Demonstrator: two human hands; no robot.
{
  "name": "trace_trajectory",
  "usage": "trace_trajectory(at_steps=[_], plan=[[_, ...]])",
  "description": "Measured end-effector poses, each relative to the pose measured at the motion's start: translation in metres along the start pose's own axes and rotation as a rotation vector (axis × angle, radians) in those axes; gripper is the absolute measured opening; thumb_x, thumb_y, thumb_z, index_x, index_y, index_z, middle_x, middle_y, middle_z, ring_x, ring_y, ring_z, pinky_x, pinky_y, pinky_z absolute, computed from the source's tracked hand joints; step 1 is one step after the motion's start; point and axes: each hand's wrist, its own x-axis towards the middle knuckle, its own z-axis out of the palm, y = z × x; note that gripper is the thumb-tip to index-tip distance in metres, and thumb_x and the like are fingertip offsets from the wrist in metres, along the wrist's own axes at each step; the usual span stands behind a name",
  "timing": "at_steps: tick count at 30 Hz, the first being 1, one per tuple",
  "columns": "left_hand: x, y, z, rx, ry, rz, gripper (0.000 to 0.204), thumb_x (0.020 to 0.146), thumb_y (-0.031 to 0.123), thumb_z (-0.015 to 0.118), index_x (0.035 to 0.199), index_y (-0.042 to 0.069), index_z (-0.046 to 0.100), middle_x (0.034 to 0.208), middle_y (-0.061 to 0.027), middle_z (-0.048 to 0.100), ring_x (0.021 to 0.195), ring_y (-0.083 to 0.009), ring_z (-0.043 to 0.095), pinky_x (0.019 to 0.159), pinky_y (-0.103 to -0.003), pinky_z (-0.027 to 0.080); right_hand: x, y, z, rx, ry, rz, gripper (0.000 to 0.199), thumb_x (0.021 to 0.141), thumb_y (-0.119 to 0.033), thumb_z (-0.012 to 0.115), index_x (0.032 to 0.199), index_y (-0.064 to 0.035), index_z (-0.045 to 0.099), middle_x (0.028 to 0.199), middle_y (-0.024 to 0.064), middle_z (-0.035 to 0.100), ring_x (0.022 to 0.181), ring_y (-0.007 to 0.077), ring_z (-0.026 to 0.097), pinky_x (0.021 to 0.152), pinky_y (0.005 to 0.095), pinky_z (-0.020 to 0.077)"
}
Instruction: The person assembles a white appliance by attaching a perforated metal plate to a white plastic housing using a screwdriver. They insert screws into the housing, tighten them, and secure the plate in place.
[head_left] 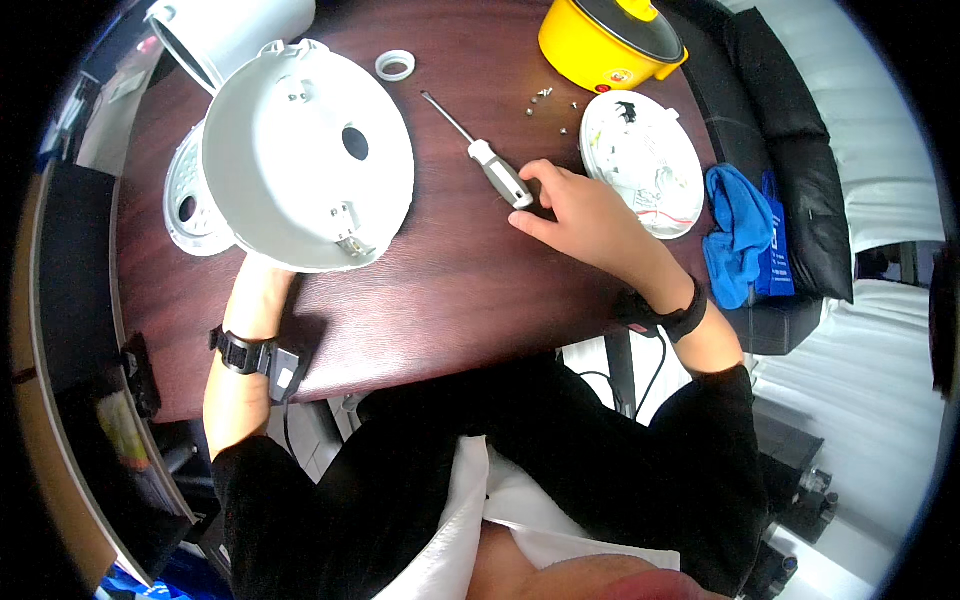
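Note:
A white round plastic housing (pixel 300 170) is tilted up on the left, its hollow inside facing me, with a dark oval hole and small metal brackets. My left hand (pixel 268 266) reaches behind its lower edge and holds it up; the fingers are hidden. On the tabletop lies a screwdriver (pixel 497 172) with a grey and white handle, its shaft pointing to the far left. My right hand (pixel 580 212) is at the butt of that handle, thumb and forefinger apart on either side of it, not closed round it.
A perforated white disc (pixel 186 215) lies partly under the housing, near a white cylindrical shell (pixel 235 35). Beyond are a white ring (pixel 395 66), loose screws (pixel 544 92) and a yellow pot (pixel 580 50). A white base with wires (pixel 650 165) sits right, beside a blue cloth (pixel 738 235).

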Motion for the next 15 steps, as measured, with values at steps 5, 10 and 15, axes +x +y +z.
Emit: trace_trajectory(at_steps=[5,10,15], plan=[[-0.007,-0.002,-0.002,-0.018,0.037,-0.042,0.045,0.088,0.02,0.055,0.127,0.002,0.042,0.119,-0.0138,0.053,0.106,-0.0224,0.055,0.085,-0.035,0.049,-0.018,0.009,-0.002,-0.039,0.008,0.038,0.029,0.082,-0.028,0.064,0.097,-0.0056,0.054,0.067,0.008,0.058,0.058,0.0221,0.056,0.054,0.0321,0.0406],[-0.018,-0.004,-0.041,0.194,0.154,0.028,0.053,0.089,0.025,0.056,0.132,0.003,0.036,0.126,-0.0123,0.049,0.112,-0.0212,0.051,0.091,-0.036,0.047,-0.044,0.029,-0.006,0.004,-0.057,0.172,0.026,0.082,-0.03,0.063,0.088,-0.0059,0.056,0.064,0.0089,0.059,0.06,0.0262,0.058,0.056,0.0362,0.0426],[-0.03,0.015,-0.038,0.674,0.112,-0.038,0.045,0.088,0.018,0.057,0.126,-0.001,0.043,0.12,-0.0154,0.053,0.104,-0.0211,0.055,0.086,-0.033,0.047,-0.062,0.046,0.0,0.076,0.027,0.18,0.021,0.084,-0.022,0.062,0.091,-0.0029,0.055,0.063,0.0079,0.055,0.056,0.0191,0.053,0.053,0.0304,0.0389]])
